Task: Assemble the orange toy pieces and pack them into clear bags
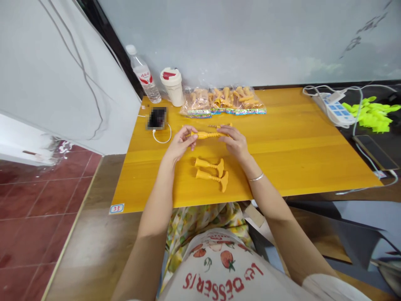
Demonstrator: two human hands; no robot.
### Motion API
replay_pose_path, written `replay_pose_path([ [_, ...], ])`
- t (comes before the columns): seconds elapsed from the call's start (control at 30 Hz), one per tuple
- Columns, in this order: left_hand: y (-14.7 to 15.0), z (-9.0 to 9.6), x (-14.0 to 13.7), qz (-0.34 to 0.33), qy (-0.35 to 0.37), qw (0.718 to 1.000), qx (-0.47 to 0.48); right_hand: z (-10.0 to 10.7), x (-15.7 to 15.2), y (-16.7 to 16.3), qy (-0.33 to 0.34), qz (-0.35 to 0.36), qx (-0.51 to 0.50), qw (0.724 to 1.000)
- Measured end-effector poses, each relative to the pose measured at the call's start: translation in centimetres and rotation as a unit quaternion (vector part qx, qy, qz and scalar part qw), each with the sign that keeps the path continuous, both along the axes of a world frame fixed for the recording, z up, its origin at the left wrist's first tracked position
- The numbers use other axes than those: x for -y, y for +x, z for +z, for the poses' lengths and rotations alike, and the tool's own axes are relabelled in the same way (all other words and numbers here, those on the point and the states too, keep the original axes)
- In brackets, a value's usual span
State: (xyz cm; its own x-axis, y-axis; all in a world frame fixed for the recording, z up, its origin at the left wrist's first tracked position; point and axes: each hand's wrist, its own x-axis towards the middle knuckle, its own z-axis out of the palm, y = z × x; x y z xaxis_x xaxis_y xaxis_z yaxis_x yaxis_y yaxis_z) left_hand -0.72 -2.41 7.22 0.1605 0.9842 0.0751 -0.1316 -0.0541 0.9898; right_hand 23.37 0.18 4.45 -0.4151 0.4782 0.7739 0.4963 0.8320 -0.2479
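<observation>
Between both hands, a little above the table, is a yellow plastic piece [206,135] with a smooth sleeve on the left and a twisted shaft on the right. My left hand [182,143] grips its sleeve end between thumb and fingers. At the other end, my right hand [235,142] has its fingers closed around the piece and hides that end. Just behind it lies a thin spiral part [214,126], partly covered by my right hand. Nearer to me rest two yellow T-handled pieces [208,164] with twisted shafts, side by side with handles to the right.
At the back stand clear bags [196,102] of similar yellow parts, a lidded cup [173,90] and a water bottle [145,79]. A phone [157,118] with a white cable lies left. On the right are a power strip [336,110], bright green pieces [372,113] and another phone [376,152].
</observation>
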Motion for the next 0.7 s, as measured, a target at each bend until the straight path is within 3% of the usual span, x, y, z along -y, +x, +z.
replay_pose_path([
  [0.1, 0.0, 0.2, -0.1, 0.034, -0.107, 0.993, -0.04, 0.3, 0.2, 0.1, 0.019, 0.018, 0.02, 0.999],
  [0.2, -0.7, 0.4, -0.3, 0.083, -0.179, 0.978, -0.067, 0.4, 0.4, 0.5, 0.015, -0.009, 0.016, 1.0],
  [0.37, -3.0, -0.1, -0.7, 0.118, -0.139, 0.97, -0.162, -0.2, 1.3, 1.8, -0.053, -0.083, 0.017, 0.995],
  [0.5, -4.3, -1.0, -0.8, 0.076, -0.13, 0.964, -0.22, -0.7, 2.7, 2.2, -0.124, -0.128, 0.098, 0.979],
  [0.7, -5.1, -1.5, -0.6, 0.035, -0.11, 0.942, -0.314, -0.6, 3.3, 1.8, -0.134, -0.156, 0.219, 0.954],
])
